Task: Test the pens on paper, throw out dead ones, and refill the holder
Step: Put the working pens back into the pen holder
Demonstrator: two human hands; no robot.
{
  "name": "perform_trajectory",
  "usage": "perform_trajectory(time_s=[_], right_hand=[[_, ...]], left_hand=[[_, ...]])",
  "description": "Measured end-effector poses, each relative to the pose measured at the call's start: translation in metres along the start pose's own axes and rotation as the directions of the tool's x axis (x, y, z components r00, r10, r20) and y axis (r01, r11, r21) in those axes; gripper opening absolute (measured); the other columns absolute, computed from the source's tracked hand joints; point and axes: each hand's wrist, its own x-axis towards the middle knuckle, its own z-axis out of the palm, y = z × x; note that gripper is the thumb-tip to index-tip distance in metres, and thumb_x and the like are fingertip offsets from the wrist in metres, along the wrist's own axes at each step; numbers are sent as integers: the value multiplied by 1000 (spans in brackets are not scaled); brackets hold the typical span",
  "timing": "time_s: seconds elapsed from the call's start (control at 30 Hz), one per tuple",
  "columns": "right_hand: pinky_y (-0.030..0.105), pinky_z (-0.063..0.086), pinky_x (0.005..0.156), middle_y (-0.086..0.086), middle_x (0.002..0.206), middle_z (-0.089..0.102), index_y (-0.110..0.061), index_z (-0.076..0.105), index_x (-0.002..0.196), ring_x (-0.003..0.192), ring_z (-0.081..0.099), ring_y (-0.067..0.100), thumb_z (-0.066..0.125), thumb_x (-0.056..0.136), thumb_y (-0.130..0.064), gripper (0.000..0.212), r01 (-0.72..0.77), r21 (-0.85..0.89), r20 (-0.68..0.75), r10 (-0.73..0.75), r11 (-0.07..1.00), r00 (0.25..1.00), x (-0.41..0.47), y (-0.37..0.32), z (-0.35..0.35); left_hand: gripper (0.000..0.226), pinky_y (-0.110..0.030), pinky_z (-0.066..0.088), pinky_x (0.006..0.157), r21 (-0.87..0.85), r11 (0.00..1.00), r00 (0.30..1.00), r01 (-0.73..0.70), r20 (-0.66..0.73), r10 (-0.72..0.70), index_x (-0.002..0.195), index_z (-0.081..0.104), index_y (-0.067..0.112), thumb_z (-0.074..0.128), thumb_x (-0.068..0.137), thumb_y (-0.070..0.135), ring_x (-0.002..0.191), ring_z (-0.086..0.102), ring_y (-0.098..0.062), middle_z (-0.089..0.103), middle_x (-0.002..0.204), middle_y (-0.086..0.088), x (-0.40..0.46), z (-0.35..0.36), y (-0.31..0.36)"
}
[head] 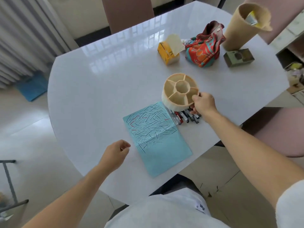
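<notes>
- Round beige compartmented pen holder (180, 90) is sitting tilted toward the camera, mouth showing a centre well ringed by wedge cells, all of them looking empty; it is lying toward the tabletop's right edge.
- Right hand (204, 104) is pinching the holder's near-right rim, thumb on the lip, fingers curled under the wall.
- Heap of loose black, white and red pens (184, 116) is lying right under and in front of the holder, just beside the right hand; long axes running roughly away from the near edge.
- Light blue paper sheet (156, 139), its far half covered in black and red test strokes, is touching the pen heap on its left, reaching the near edge.
- Left hand (116, 153) is hovering loosely curled, holding nothing, left of the sheet, well apart from the pens.
- Judgement: right hand is the nearer one for refilling; holder probably needs setting upright first.
</notes>
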Motion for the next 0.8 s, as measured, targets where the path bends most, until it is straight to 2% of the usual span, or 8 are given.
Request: perform_trajectory(time_s=[0.07, 0.17, 0.3, 0.37, 0.43, 0.57, 0.8], right_hand=[[41, 61, 50, 12, 65, 65, -4, 66, 86, 41, 56, 16, 52, 81, -17, 20, 18, -44, 18, -17, 999, 1000, -21, 20, -9], [36, 58, 46, 13, 68, 67, -9, 67, 83, 40, 56, 10, 53, 82, -13, 15, 13, -41, 77, -10, 999, 997, -48, 46, -15], [33, 58, 47, 12, 82, 70, -17, 68, 100, 47, 65, 8, 55, 89, -13, 18, 45, -74, 223, -28, 996, 975, -66, 68, -14], [31, 58, 47, 9, 88, 69, -22, 65, 107, 53, 69, 9, 56, 91, -15, 20, 90, -101, 309, -55, 991, 949, -69, 72, -12], [35, 61, 50, 6, 88, 69, -24, 64, 112, 61, 73, 15, 56, 90, -18, 24, 150, -119, 390, -93, 981, 916, -70, 74, -11], [47, 63, 61, 5, 84, 71, -19, 62, 122, 68, 75, 23, 56, 88, -21, 35, 210, -157, 471, -113, 965, 875, -64, 74, -16], [47, 63, 61, 5, 80, 71, -26, 59, 119, 68, 74, 22, 56, 85, -24, 35, 209, -153, 527, -99, 966, 844, -53, 94, -48]], left_hand=[[13, -15, 44, 68, -26, 998, 998, -56, 10, 56, 93, 65, 39, 60, 91, 27, 81, 62, 3, 68, 91, 18, 5, 2, 19], [11, -24, 50, 69, -161, 983, 996, -87, 11, 90, 100, 64, 36, 60, 92, 30, 74, 68, -5, 68, 95, 14, 10, 10, 54], [27, -38, 59, 74, -335, 941, 998, -56, 19, 66, 120, 59, 32, 59, 94, 39, 71, 71, -13, 66, 107, 10, 16, 26, 97], [33, -38, 60, 72, -418, 908, 999, -16, 22, 28, 126, 56, 31, 59, 94, 41, 72, 72, -19, 65, 113, 8, 19, 34, 115], [32, -32, 57, 65, -481, 877, 1000, 14, 14, -8, 125, 57, 31, 58, 94, 40, 72, 72, -23, 66, 116, 7, 21, 42, 128], [27, -27, 55, 60, -469, 882, 997, 46, -32, -68, 119, 60, 32, 57, 92, 38, 69, 72, -18, 65, 115, 9, 19, 59, 138], [29, -28, 57, 60, -388, 920, 993, 57, -69, -91, 124, 59, 29, 57, 95, 26, 66, 71, -17, 66, 115, 12, 12, 92, 153]])
